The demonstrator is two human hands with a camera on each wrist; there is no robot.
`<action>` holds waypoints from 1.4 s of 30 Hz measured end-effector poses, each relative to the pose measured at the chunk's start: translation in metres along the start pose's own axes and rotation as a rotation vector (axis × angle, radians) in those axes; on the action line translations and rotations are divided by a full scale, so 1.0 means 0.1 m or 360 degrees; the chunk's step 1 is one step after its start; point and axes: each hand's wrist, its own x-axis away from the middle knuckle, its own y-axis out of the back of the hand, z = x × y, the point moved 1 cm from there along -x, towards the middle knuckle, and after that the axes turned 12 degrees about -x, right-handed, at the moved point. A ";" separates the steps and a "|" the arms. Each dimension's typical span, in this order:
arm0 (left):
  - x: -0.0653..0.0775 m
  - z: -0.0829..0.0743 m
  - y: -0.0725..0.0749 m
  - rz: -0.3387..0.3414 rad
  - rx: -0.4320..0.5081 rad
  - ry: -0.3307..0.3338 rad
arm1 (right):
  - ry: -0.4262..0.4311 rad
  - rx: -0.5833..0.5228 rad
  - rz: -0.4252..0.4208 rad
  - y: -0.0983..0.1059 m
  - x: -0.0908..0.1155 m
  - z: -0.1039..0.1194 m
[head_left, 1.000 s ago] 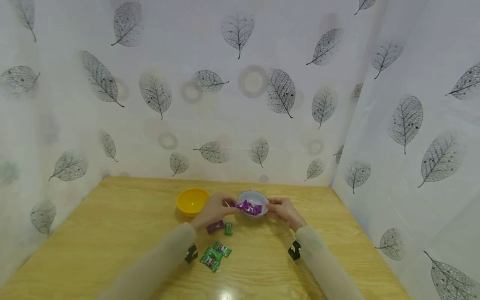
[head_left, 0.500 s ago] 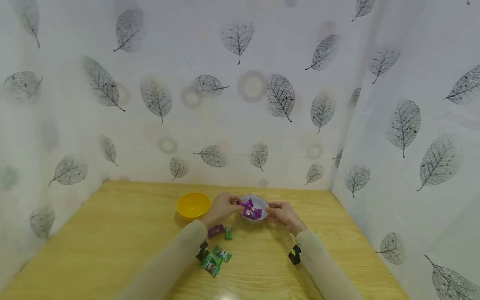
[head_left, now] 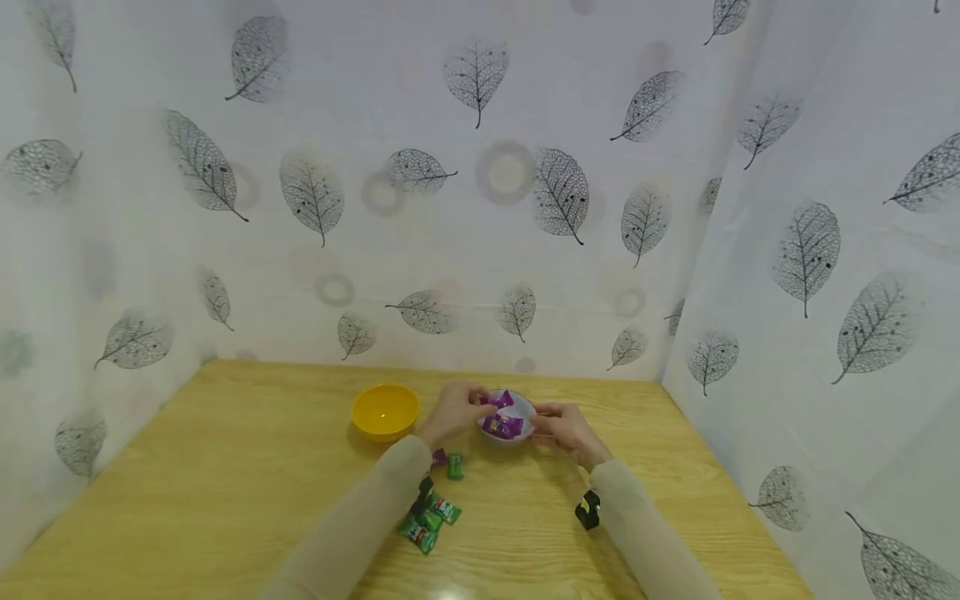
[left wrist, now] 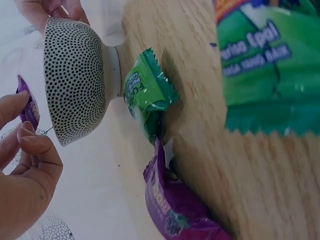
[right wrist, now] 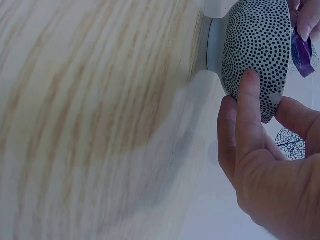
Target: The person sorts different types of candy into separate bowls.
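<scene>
The purple candy point(left wrist: 31, 111) is hanging just above the left side of the dotted bowl point(left wrist: 75, 80); from where I'm standing, its long axis is running rightward from the left hand point(head_left: 453, 411), whose fingers are pinching one end. The right hand point(head_left: 567, 431), farther off, is gripping the bowl's right side.

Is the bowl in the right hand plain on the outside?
No: the bowl held by the right hand has a black-dotted outer side.
</scene>
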 end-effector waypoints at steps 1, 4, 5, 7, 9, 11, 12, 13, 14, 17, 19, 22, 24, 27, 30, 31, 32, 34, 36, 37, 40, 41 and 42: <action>0.00 0.00 -0.01 -0.0021 -0.0005 -0.0008 | 0.0001 0.0003 -0.0002 0.00 0.00 0.00; 0.00 0.00 -0.01 -0.0073 -0.0026 -0.0014 | -0.0001 0.0010 -0.0007 -0.01 0.00 0.00; 0.00 0.00 -0.01 -0.0085 -0.0029 -0.0014 | 0.0001 0.0011 -0.0003 -0.01 0.00 0.00; 0.00 0.01 0.01 -0.0096 -0.0029 0.0002 | 0.0004 0.0006 0.0010 0.00 -0.01 0.01; 0.02 0.02 0.04 -0.0099 -0.0047 0.0018 | 0.0004 -0.0003 0.0017 0.00 -0.01 0.01; 0.04 0.02 0.07 -0.0100 -0.0045 0.0028 | 0.0006 -0.0004 0.0027 0.01 -0.01 0.00; 0.05 0.01 0.09 -0.0099 -0.0041 0.0032 | 0.0006 -0.0004 0.0028 0.01 -0.01 -0.01; 0.06 0.01 0.11 -0.0096 -0.0035 0.0035 | 0.0007 -0.0002 0.0027 0.01 -0.01 -0.01; 0.07 0.01 0.14 -0.0096 -0.0030 0.0022 | 0.0008 -0.0001 0.0025 0.01 -0.01 -0.01; 0.10 0.02 0.19 -0.0082 0.0003 0.0018 | 0.0008 0.0000 0.0022 0.00 -0.01 0.00; 0.11 0.02 0.22 -0.0073 0.0019 0.0019 | 0.0004 -0.0004 0.0009 0.00 -0.01 0.00; 0.13 0.03 0.25 -0.0069 0.0042 0.0011 | 0.0005 -0.0006 -0.0001 0.00 -0.01 0.00; 0.16 0.05 0.27 -0.0062 0.0072 -0.0002 | -0.0001 -0.0014 -0.0007 0.00 -0.01 0.00; 0.21 0.08 0.30 -0.0031 0.0154 -0.0023 | -0.0003 -0.0013 0.0007 0.00 0.00 0.01; 0.25 0.14 0.32 0.0006 0.0240 -0.0041 | -0.0007 -0.0003 0.0012 0.00 0.01 0.00; 0.27 0.16 0.33 0.0015 0.0256 -0.0039 | -0.0008 -0.0004 0.0009 0.00 0.01 0.00; 0.29 0.18 0.34 0.0029 0.0277 -0.0033 | -0.0008 -0.0006 0.0007 0.00 0.01 -0.01; 0.34 0.21 0.37 0.0052 0.0293 -0.0029 | -0.0007 -0.0005 0.0006 0.00 0.01 -0.01; 0.40 0.25 0.40 0.0079 0.0296 -0.0001 | -0.0005 -0.0004 0.0016 0.00 0.00 -0.01; 0.43 0.26 0.42 0.0092 0.0279 0.0013 | -0.0004 -0.0004 0.0016 0.00 0.00 -0.01; 0.51 0.31 0.45 0.0129 0.0220 0.0023 | 0.0004 0.0012 0.0024 0.02 0.00 -0.01; 0.53 0.33 0.46 0.0141 0.0200 0.0026 | 0.0004 0.0015 0.0023 0.02 0.00 -0.01; 0.55 0.34 0.47 0.0154 0.0178 0.0020 | 0.0006 0.0021 0.0019 0.02 0.00 0.00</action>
